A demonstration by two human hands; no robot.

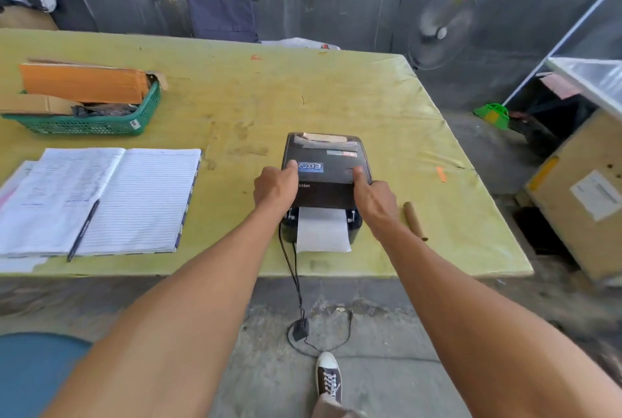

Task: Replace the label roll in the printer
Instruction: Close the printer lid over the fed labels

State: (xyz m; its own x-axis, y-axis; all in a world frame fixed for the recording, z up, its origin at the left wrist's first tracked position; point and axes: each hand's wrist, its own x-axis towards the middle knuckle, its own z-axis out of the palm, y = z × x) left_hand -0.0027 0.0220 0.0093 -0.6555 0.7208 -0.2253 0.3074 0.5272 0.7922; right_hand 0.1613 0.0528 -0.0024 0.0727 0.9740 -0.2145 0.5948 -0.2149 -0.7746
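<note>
A black label printer stands near the front edge of the yellow-green table. Its lid is down. White label paper sticks out of its front slot toward me. My left hand rests on the lid's front left corner, fingers curled over the edge. My right hand lies on the front right corner, its thumb pressing on top of the lid. A bare brown cardboard roll core lies on the table just right of the printer. The roll inside the printer is hidden.
An open lined notebook with a pen lies at the left. A green basket with cardboard and orange envelopes sits behind it. The printer's cables hang to the floor. A fan and a wooden crate stand to the right.
</note>
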